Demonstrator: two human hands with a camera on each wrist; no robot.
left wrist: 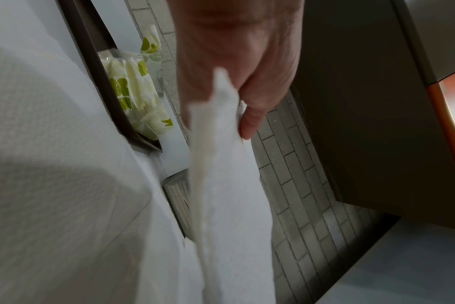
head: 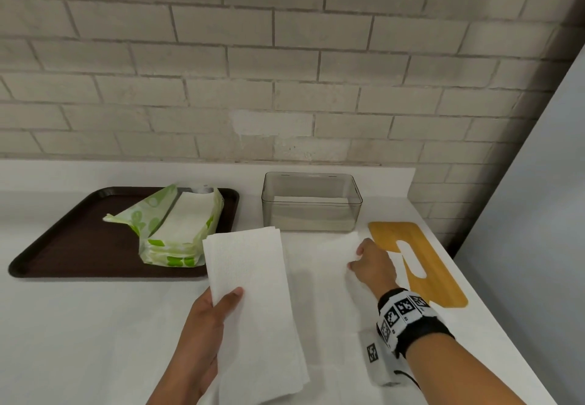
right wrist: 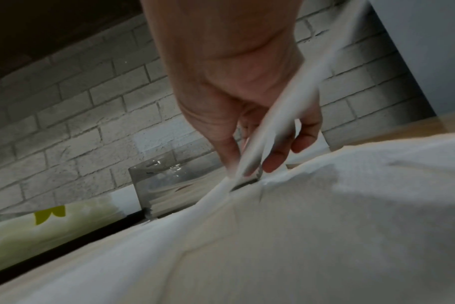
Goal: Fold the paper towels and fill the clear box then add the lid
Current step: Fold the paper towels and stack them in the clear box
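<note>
Two hands, both busy w/ paper. Your left hand grips a folded stack, thumb on top near the close end, held just above the counter. Your right hand pinches the far edge of a towel lying flat on the counter; the wrist view is blurred, but it looks like thumb vs. fingertips w/ the edge lifted a bit.

Box sits at the back by the wall, open, w/ some towels low inside, approx. a shallow layer. Lid, the tan one w/ a slot, lies flat just right of your right hand. Pack of spare towels rests on the tray at left.

Handling, I'd judge: towels are light, limp, easy to crease or tear, so no hard pinching. Take the flat one at two corners, not mid-edge, so it folds square. Support the stack from below or it'll droop and fan out.
</note>
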